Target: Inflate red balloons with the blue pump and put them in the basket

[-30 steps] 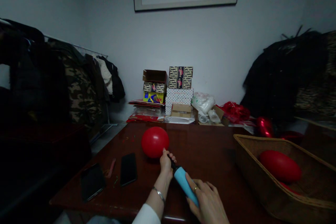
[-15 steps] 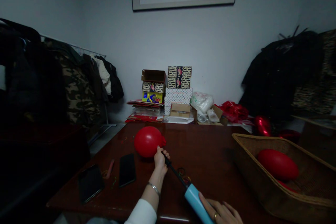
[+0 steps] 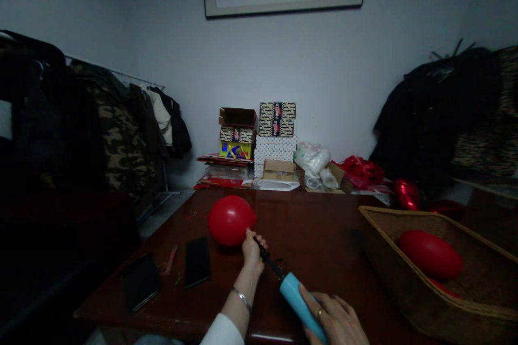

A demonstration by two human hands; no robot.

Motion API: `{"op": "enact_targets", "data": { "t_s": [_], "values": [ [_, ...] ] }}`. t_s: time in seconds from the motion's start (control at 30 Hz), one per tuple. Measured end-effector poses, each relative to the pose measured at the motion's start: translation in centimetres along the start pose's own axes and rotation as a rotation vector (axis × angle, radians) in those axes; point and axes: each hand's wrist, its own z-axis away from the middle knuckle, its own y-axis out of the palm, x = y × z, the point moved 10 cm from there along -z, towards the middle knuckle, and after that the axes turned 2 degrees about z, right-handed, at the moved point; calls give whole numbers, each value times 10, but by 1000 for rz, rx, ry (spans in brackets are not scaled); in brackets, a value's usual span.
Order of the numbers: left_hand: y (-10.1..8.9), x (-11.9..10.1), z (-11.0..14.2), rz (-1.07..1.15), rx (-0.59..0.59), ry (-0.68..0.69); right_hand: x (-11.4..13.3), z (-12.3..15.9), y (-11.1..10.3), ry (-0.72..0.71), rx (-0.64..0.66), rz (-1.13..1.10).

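Note:
A round, inflated red balloon (image 3: 230,220) is at the front end of a hand pump. My left hand (image 3: 254,249) is closed around the pump's black nozzle end, right beside the balloon. The pump has a black rod and a light-blue barrel (image 3: 297,299), slanting down to the right over the table. My right hand (image 3: 334,317), with a ring on one finger, is wrapped round the blue barrel. Where the balloon's neck meets the nozzle is hidden by my left fingers.
A wicker basket (image 3: 376,245) on the right holds a red balloon (image 3: 429,253). Two dark phones or tablets, one a black slab (image 3: 197,261), lie left on the brown table (image 3: 324,232). Boxes (image 3: 277,119) are stacked behind; coats (image 3: 121,135) hang left.
My right hand has pushed the blue barrel up and left towards my left hand, so less black rod shows. My left hand and the balloon have shifted slightly right and down.

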Motion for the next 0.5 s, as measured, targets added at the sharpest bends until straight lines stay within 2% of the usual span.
{"op": "enact_targets", "data": {
  "t_s": [0.23, 0.5],
  "values": [
    [-4, 18, 12, -13, -10, -32, 28, -32, -10, 64, 18, -18],
    [-4, 14, 11, -25, -13, -44, 33, -35, -11, 87, 42, 15]
  ]
}}
